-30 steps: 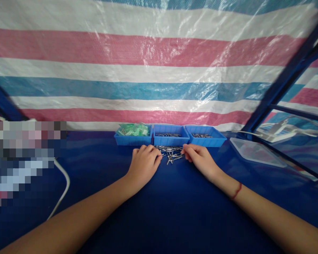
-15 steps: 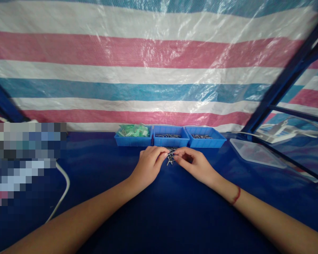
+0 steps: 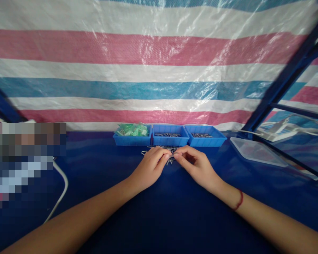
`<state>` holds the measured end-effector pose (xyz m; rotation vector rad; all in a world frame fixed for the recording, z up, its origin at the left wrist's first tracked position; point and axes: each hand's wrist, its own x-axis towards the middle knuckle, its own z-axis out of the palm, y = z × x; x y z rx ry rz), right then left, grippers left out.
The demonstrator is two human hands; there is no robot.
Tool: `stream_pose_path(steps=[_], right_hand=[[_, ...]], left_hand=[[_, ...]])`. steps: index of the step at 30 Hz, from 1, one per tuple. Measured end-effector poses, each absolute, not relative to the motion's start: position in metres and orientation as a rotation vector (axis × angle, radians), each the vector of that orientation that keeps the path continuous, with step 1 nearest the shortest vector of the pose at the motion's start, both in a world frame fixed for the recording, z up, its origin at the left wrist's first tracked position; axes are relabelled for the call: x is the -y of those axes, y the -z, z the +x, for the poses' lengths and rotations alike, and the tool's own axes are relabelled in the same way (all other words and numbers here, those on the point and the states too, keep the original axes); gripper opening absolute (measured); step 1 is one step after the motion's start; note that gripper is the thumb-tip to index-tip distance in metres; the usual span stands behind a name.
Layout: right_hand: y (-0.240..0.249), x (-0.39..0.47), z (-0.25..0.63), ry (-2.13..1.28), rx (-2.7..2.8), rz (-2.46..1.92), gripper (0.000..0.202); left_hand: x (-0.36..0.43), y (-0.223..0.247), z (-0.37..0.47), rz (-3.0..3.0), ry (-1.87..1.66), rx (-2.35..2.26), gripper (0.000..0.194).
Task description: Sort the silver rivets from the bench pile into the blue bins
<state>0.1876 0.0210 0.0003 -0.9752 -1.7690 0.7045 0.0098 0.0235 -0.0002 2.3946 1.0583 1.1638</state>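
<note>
Held left hand (image 3: pixel 151 163) and right hand (image 3: pixel 200 164) curled over metal pins (image 3: pixel 170 162), six o'clock from middle blue bin (image 3: pixel 170 141); could not tell whether gripping any.

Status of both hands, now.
Left hand: closed in a pinch at the metal pins; whether it holds one cannot be told.
Right hand: also pinched closed there; anything held is too small to tell.
</note>
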Motion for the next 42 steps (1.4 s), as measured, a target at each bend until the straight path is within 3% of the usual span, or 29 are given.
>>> stream_pose_path(steps=[18,32,42], right_hand=[[-0.004,-0.02,0.19,-0.534,1.92,-0.96,0.01],[-0.003,-0.021,0.188,-0.57,2.104,-0.88,0.019],[-0.001,-0.062,0.22,-0.89,1.072,-1.261,0.029]], left_hand=[[-0.021,-0.001,0.01,2.358,-1.265,-1.059,0.006],[-0.021,0.001,0.009,2.354,-1.26,-1.153,0.006],[-0.015,0.003,0.012,2.58,-0.913,-1.688,0.02]])
